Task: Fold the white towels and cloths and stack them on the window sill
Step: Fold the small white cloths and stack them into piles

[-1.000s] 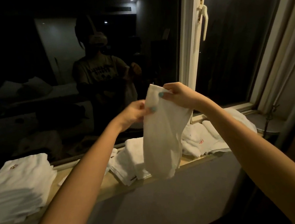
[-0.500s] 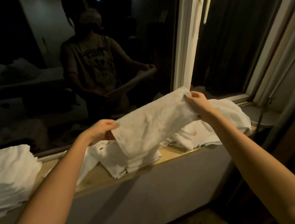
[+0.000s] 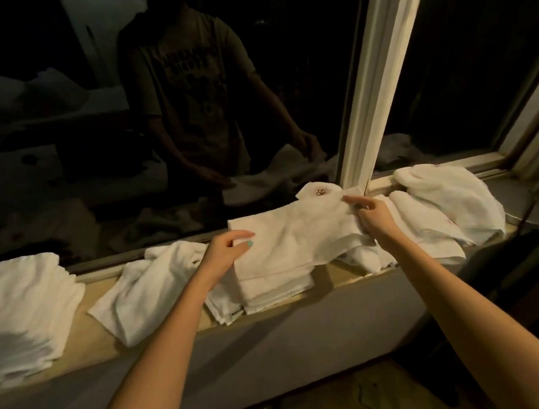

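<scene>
A white towel (image 3: 294,238) lies spread over a small pile of folded cloths (image 3: 269,289) in the middle of the window sill (image 3: 92,353). My left hand (image 3: 226,252) pinches the towel's left edge between thumb and fingers. At the towel's right end, my right hand (image 3: 372,216) grips the cloth with one finger pointing left. A corner with a red emblem (image 3: 321,192) is turned up at the back.
A tall stack of folded white towels (image 3: 20,311) sits at the sill's left end. A loose cloth (image 3: 145,290) lies beside it. Unfolded towels (image 3: 447,201) are heaped at the right. The white window frame post (image 3: 377,74) rises behind; dark glass mirrors the room.
The towel, held up hanging a second ago, was stretched out sideways and lowered onto the middle pile on the sill. Both hands came down with it.
</scene>
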Motion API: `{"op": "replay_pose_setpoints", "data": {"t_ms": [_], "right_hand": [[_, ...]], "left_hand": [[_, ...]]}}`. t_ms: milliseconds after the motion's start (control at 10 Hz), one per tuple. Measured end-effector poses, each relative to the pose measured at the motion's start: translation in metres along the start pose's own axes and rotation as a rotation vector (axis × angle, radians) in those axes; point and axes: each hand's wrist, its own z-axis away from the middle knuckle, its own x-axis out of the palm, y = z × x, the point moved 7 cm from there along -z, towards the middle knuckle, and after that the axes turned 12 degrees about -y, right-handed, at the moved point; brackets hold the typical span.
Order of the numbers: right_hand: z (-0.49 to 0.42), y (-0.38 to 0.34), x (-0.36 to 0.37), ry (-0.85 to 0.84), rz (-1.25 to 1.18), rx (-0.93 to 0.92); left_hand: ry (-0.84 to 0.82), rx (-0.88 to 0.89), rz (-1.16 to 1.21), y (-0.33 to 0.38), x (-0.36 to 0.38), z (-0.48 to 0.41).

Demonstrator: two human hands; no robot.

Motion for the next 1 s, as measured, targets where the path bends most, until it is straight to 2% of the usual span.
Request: {"op": "replay_pose_setpoints", "data": {"t_ms": [100, 200, 400, 500, 600, 700, 800, 900, 1000], "right_hand": [[0.002, -0.001, 0.001, -0.035, 0.083, -0.06], [0.003, -0.007, 0.002, -0.056, 0.253, -0.087], [0.012, -0.052, 0.024, -0.003, 0.718, -0.234], [0.007, -0.072, 0.053, -0.015, 0.887, -0.251], [-0.015, -0.081, 0.046, -0.126, 0.751, -0.163], [-0.026, -0.07, 0.017, -0.284, 0.224, -0.017], [-0.025, -0.041, 0.016, -0.36, 0.188, 0.078], [-0.022, -0.005, 0.018, -0.31, 0.225, 0.137], [-0.014, -0.003, 0.026, -0.265, 0.075, 0.157]], "left_hand": [[0.068, -0.013, -0.048, -0.004, 0.005, 0.004], [0.003, -0.021, 0.0, -0.009, 0.01, 0.003], [-0.028, -0.021, 0.105, -0.009, 0.012, 0.002], [0.03, 0.013, 0.109, -0.012, 0.006, 0.001], [0.158, 0.0, 0.185, -0.028, -0.021, 0.005], [0.074, 0.0, 0.258, -0.037, -0.038, 0.005], [-0.037, -0.032, 0.192, -0.041, -0.04, -0.004], [-0.133, -0.118, 0.061, -0.045, -0.037, -0.014], [0.122, -0.199, -0.381, -0.029, -0.058, -0.024]]}}
